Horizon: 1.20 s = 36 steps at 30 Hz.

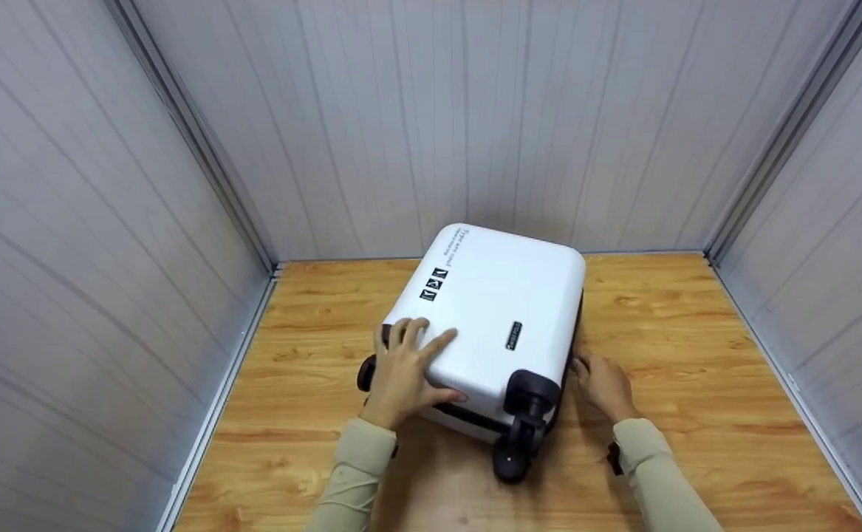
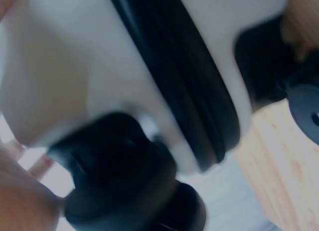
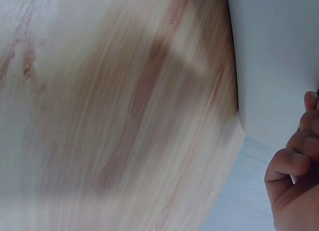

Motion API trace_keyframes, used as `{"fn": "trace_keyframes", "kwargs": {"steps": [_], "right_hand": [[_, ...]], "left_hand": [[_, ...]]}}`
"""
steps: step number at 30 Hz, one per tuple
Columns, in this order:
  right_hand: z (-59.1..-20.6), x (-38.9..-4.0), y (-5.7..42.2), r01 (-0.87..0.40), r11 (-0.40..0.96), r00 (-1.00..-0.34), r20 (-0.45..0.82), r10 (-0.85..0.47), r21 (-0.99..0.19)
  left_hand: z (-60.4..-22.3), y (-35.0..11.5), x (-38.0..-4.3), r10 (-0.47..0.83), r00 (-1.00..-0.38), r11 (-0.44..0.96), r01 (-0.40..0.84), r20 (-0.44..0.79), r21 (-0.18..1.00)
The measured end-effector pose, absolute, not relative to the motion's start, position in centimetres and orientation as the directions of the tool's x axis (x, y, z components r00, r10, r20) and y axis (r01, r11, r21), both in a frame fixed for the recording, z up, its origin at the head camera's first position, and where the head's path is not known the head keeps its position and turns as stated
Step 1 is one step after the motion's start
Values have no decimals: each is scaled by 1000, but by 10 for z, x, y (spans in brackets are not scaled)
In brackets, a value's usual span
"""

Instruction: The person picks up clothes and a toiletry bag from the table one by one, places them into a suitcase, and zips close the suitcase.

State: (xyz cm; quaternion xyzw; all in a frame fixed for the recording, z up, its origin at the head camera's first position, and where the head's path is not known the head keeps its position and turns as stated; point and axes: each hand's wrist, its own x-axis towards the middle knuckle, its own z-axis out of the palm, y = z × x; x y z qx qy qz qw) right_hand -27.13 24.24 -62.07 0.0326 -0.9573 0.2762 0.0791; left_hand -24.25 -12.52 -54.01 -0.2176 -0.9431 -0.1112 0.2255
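Note:
A white hard-shell suitcase [image 1: 504, 284] lies on its side on the floor, its black wheels toward me. My left hand [image 1: 403, 369] rests on its near left corner, fingers spread over the shell and thumb along the near edge. In the left wrist view a blurred black wheel [image 2: 124, 176] and the dark seam [image 2: 184, 81] fill the middle. By the right side my right hand [image 1: 604, 384] grips at the dark zipper seam. Its curled fingers [image 3: 294, 164] show against the white shell [image 3: 279, 61] in the right wrist view; a zipper pull between them is hidden.
The wood-patterned floor [image 1: 312, 355] runs around the suitcase. Pale panel walls [image 1: 504, 118] enclose it at the back, left and right, with metal strips [image 1: 202, 155] at the corners. Another wheel [image 1: 510, 458] juts toward me.

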Motion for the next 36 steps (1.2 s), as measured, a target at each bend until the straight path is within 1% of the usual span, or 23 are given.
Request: {"fn": "trace_keyframes", "kwargs": {"steps": [4, 9, 12, 17, 22, 29, 36], "right_hand": [[-621, -271, 241, -122, 846, -984, 175, -34, -519], [-621, -270, 240, -118, 850, -982, 186, -24, -514], [-621, -270, 239, -105, 852, -983, 184, -11, -513], [-620, -269, 238, -82, 853, -985, 173, 9, -515], [-620, -268, 239, -89, 848, -985, 175, 5, -523], [-623, -269, 240, -142, 821, -967, 255, 5, -553], [-628, -265, 242, -207, 812, -937, 350, -4, -546]], "left_hand": [[-541, -132, -245, 312, -860, 917, 384, 404, 111], [-539, -137, -249, 291, -888, 933, 346, 355, 102], [-541, -139, -251, 287, -884, 935, 342, 369, 91], [-548, -141, -251, 270, -855, 936, 341, 443, 85], [-553, -140, -251, 249, -836, 938, 334, 489, 94], [-554, -131, -246, 229, -818, 935, 336, 527, 115], [-557, -126, -244, 195, -813, 943, 310, 549, 124]]}}
